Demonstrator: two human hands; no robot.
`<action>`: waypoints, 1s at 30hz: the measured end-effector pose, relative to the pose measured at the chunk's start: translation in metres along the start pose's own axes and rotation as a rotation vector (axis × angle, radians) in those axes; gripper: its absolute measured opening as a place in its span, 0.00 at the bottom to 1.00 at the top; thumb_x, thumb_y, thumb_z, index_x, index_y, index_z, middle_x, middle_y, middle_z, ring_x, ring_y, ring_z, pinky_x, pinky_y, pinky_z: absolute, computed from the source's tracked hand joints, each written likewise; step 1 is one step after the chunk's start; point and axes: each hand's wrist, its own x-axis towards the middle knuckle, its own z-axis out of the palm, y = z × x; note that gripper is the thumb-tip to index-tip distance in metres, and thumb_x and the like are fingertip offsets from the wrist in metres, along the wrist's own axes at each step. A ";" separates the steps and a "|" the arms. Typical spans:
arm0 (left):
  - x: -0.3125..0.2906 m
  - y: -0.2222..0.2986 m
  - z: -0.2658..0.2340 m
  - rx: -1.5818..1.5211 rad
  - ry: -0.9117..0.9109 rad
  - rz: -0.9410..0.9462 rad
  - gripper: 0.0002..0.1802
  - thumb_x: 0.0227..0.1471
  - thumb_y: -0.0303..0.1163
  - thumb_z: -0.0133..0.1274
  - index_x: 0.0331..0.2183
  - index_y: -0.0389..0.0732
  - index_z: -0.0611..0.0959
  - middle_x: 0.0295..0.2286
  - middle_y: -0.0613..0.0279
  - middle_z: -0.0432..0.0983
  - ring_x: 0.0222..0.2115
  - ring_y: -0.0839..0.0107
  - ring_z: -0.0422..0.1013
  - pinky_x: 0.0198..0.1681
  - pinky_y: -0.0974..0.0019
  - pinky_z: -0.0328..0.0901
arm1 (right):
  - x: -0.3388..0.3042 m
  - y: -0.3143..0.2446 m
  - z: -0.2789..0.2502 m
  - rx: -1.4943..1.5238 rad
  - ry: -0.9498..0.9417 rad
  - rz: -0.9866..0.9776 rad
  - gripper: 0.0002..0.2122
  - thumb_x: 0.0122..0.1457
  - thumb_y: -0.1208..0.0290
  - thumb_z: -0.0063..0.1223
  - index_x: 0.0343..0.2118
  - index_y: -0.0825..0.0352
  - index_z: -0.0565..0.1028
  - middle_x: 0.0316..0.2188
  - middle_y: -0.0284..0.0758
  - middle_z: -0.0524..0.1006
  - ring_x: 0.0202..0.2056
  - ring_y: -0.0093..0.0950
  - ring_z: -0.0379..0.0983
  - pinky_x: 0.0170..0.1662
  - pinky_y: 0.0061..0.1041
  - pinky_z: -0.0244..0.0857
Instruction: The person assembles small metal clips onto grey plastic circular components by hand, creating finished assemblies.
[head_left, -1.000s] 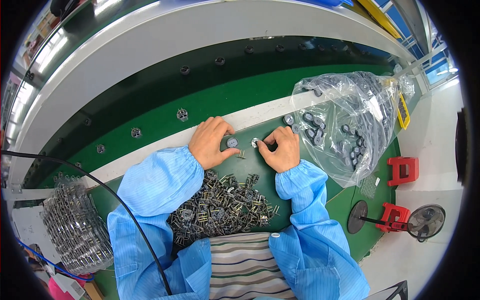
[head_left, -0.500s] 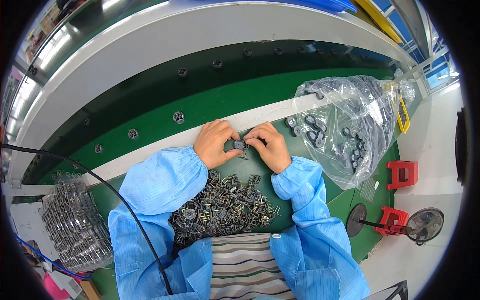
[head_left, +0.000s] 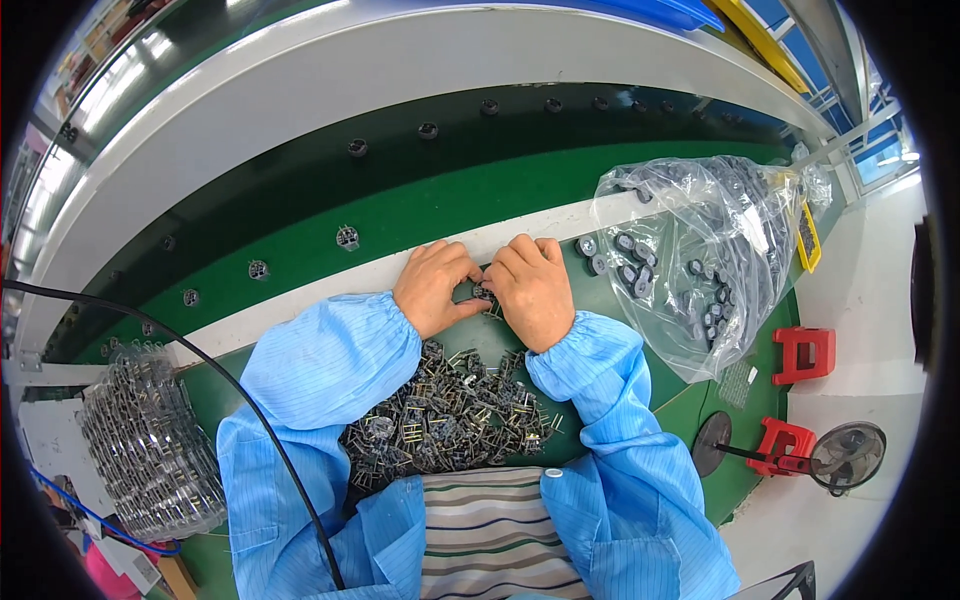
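Note:
At the near edge of the white rail, my left hand (head_left: 432,290) pinches a small black plastic part with metal pins (head_left: 485,293) between thumb and fingertips. My right hand (head_left: 532,296) closes over the same part from the other side, its fingers hiding much of it. Both wrists come out of blue striped sleeves. Just below the hands, a heap of similar black pinned parts (head_left: 450,415) lies loose on the green tabletop. Several round black caps (head_left: 633,265) are right of my right hand, in and around the mouth of a clear plastic bag (head_left: 740,225).
Beyond the white rail (head_left: 500,233) runs a green belt (head_left: 430,205) with spaced pinned parts (head_left: 347,238) on it. Stacked clear trays (head_left: 150,445) stand at left. A black cable (head_left: 240,390) crosses my left sleeve. Red stools (head_left: 802,355) and a fan (head_left: 848,457) are at right.
My right hand has shifted slightly left and curled over the part, covering more of it. My left hand has barely moved. Parts on the belt have slid a little to the left.

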 end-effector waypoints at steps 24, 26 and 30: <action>0.000 -0.001 0.002 -0.040 0.016 0.044 0.19 0.38 0.36 0.74 0.33 0.44 0.83 0.33 0.65 0.73 0.39 0.62 0.72 0.45 0.58 0.61 | -0.011 -0.003 0.004 0.033 -0.017 -0.009 0.09 0.46 0.70 0.66 0.29 0.64 0.76 0.30 0.31 0.73 0.40 0.33 0.70 0.44 0.35 0.62; -0.001 -0.001 0.002 -0.032 0.037 0.023 0.19 0.38 0.36 0.74 0.33 0.45 0.84 0.33 0.65 0.73 0.39 0.62 0.72 0.46 0.58 0.61 | -0.014 0.000 0.002 0.067 -0.030 0.028 0.10 0.47 0.70 0.66 0.31 0.64 0.77 0.31 0.32 0.74 0.40 0.33 0.71 0.45 0.36 0.62; 0.001 -0.005 -0.001 -0.057 0.062 0.038 0.18 0.39 0.36 0.74 0.33 0.45 0.85 0.32 0.64 0.74 0.38 0.60 0.72 0.42 0.57 0.63 | -0.021 0.016 -0.007 0.147 0.056 0.285 0.14 0.50 0.72 0.68 0.41 0.62 0.79 0.37 0.34 0.77 0.43 0.37 0.72 0.44 0.36 0.63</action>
